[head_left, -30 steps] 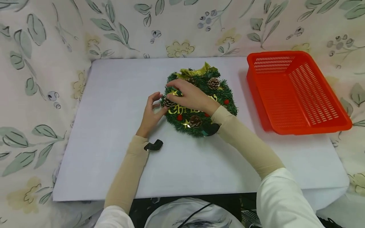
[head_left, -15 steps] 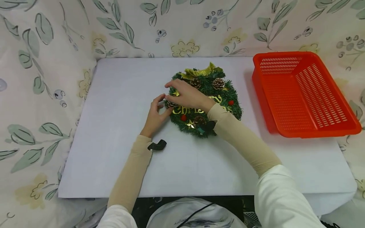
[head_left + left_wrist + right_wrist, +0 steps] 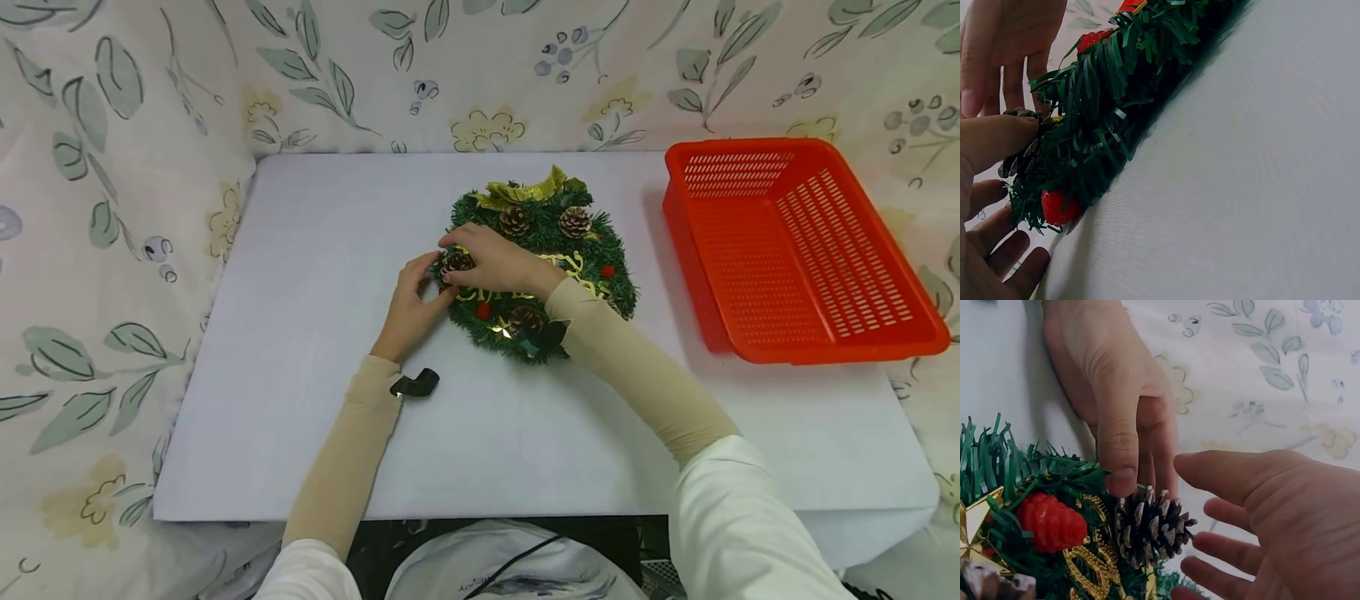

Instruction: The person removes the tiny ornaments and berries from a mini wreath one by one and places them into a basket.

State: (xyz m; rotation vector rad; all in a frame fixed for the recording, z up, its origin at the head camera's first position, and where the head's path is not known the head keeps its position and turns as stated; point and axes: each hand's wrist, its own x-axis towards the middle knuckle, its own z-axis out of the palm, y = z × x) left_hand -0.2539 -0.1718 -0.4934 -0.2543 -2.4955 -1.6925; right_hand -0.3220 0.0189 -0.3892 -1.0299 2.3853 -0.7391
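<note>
A green Christmas wreath (image 3: 592, 250) with pine cones, red berries and gold lettering lies on the white board (image 3: 300, 250). My left hand (image 3: 429, 282) pinches the wreath's left edge, thumb on top beside a pine cone (image 3: 460, 262) and fingers underneath. My right hand (image 3: 450, 250) reaches across the wreath and curls thumb and fingers round that pine cone (image 3: 1150, 525). In the right wrist view a red berry (image 3: 1050, 522) and a gold star (image 3: 972, 519) sit left of the cone. The left wrist view shows the green tinsel (image 3: 1104, 94) and my left thumb (image 3: 991, 140).
A red slotted basket (image 3: 795, 250) stands at the right of the board, holding nothing that I can see. Floral cloth (image 3: 112, 208) surrounds the board on the left, back and right. A black strap (image 3: 415, 383) hangs at my left wrist.
My right hand has drawn back and lowered its fingers round the left pine cone. My left hand has closed in on the wreath's edge. The wreath has stayed put over the last half second.
</note>
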